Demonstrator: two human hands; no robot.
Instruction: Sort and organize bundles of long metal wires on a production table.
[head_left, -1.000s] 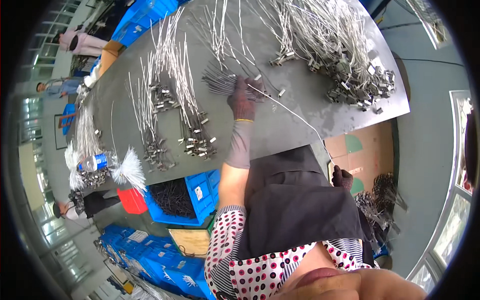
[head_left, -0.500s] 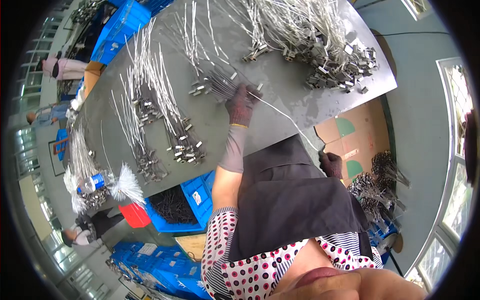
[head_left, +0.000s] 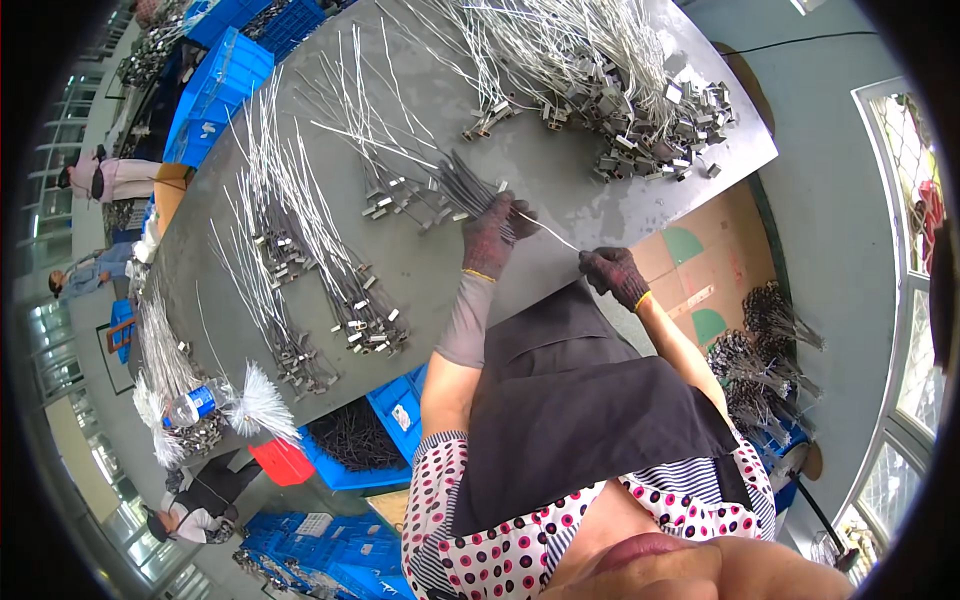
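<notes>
White wire (head_left: pixel 551 232) stretches from left hand (head_left: pixel 492 235), gripping dark strands (head_left: pixel 463 186), to pinching right hand (head_left: pixel 613 275).

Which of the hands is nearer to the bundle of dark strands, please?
Left. The left hand grips the bundle of dark strands; the right hand is apart from it, farther right, by the near edge of the table.
</notes>
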